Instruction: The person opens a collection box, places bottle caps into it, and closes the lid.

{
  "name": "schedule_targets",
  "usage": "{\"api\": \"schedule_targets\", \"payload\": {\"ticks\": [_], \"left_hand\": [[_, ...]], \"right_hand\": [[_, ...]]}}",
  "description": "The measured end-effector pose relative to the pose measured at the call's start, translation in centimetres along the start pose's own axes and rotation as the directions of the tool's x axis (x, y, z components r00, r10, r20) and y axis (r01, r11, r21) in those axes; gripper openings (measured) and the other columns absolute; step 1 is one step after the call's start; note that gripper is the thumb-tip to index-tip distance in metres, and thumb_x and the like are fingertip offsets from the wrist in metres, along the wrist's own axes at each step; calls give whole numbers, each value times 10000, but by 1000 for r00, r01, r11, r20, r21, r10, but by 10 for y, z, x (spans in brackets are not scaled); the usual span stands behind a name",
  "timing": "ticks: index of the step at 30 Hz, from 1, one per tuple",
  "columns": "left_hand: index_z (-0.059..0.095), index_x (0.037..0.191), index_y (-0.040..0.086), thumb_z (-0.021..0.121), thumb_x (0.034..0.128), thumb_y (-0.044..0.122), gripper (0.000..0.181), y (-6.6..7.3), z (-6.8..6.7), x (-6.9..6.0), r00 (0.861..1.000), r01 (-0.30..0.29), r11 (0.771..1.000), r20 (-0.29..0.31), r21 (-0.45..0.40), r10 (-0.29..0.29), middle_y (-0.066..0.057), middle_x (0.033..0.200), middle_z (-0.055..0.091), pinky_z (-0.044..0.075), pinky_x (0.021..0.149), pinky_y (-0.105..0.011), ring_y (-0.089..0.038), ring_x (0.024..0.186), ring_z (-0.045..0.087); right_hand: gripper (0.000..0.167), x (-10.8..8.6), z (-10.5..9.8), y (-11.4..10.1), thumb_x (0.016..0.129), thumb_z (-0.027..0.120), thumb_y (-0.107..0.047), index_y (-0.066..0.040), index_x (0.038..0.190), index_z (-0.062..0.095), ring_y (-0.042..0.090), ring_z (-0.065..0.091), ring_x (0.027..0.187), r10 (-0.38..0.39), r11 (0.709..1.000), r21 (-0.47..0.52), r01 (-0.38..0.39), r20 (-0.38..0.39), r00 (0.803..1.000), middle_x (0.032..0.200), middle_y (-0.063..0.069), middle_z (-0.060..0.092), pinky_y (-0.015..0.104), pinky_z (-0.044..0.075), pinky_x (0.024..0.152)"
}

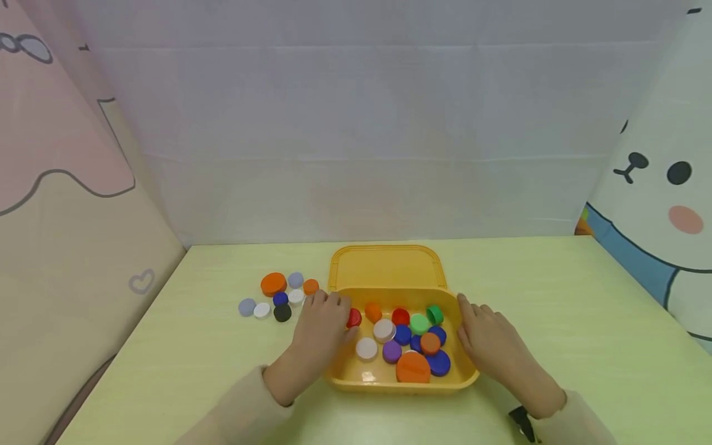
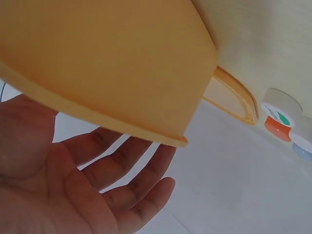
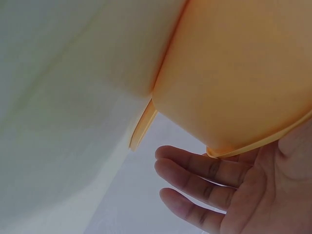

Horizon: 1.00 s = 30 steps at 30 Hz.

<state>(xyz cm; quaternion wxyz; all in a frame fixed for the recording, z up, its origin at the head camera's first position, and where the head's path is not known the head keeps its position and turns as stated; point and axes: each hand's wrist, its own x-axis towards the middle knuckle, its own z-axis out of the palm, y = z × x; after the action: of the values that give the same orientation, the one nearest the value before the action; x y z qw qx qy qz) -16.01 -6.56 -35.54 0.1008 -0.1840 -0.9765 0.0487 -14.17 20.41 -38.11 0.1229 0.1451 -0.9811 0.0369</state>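
- Yellow box (image 1: 400, 388) sits on the pale worktop (image 1: 550, 284) between the two hands, its open top facing up; its lid (image 1: 386, 266) lies just behind it, at the back edge.
- Left hand (image 1: 321, 330) rests over the box's left rim, thumb reaching above the inside. Its fingers (image 2: 139, 192) are loosely bent and a little apart, some passing behind the rim in the left wrist view.
- Right hand (image 1: 495, 340) rests at the box's right rim, forefinger and thumb on the edge. The other fingers are relaxed and slightly apart, with a gap between some of them in the right wrist view. How firmly either hand presses, I cannot tell.
- Inside the box are many round caps. A red cap (image 1: 354, 317) is just beside the left hand; a white cap (image 1: 366, 349) and a purple cap (image 1: 392, 352) are nearer the front; a large orange cap (image 1: 413, 368) is by the front wall, beside a blue cap (image 1: 439, 363); a green cap (image 1: 435, 314) is tilted near the back right corner.
- Left of the box, a loose group of more caps lies on the worktop, among them a black cap (image 1: 282, 313) and a pale blue cap (image 1: 247, 307).
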Motion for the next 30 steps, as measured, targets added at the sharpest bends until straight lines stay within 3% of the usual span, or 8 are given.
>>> {"api": "schedule_targets", "payload": {"ticks": [7,17,30], "left_hand": [[630,938,106,669,772,456,390,9,11,7,998,-41,998,46,52,39,-52,846,593,414,729,-332,-228,795,481],[611,949,130,644,781,481,390,13,20,11,994,-62,982,97,176,46,-43,828,567,382,787,-352,-230,836,496],[629,921,142,644,787,461,346,15,27,10,993,-80,968,104,240,56,-29,794,565,354,803,-360,-218,834,479]], "right_hand": [[450,0,0,0,861,511,-131,110,1238,458,283,566,798,-7,1000,7,7,-12,1000,972,185,629,415,476,686],[449,0,1,1,861,512,-129,108,1238,455,285,571,795,-15,1000,5,15,-15,1000,951,179,630,418,481,683],[448,-1,0,1,868,501,-132,110,1241,452,302,583,828,-18,1000,9,18,-13,1000,972,191,629,425,486,697]]}}
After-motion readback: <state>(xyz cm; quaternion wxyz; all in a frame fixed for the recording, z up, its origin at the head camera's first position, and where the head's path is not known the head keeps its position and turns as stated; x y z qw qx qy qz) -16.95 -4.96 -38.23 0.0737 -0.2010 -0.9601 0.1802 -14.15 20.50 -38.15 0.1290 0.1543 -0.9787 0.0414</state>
